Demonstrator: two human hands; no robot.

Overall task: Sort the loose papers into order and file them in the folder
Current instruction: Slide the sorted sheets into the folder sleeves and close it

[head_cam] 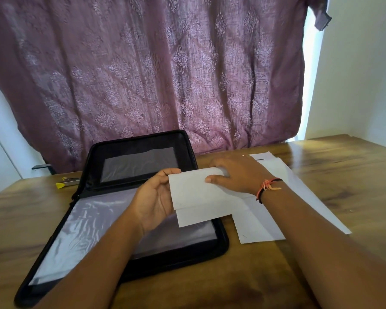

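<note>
Gripped at its left edge by the left hand (156,197) and pinched at its top by the right hand (236,172): one folded paper (194,192), mid-frame, probably up for checking. Fanned centre-right on the table (343,157) for sorting: at least three papers (261,228). Open at lower left, ready: one folder (222,241).

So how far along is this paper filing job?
Early on. The folder lies open, and no paper shows in its clear sleeve. The left hand and right hand hold one white sheet above it. The loose papers on the table are not yet filed.
</note>
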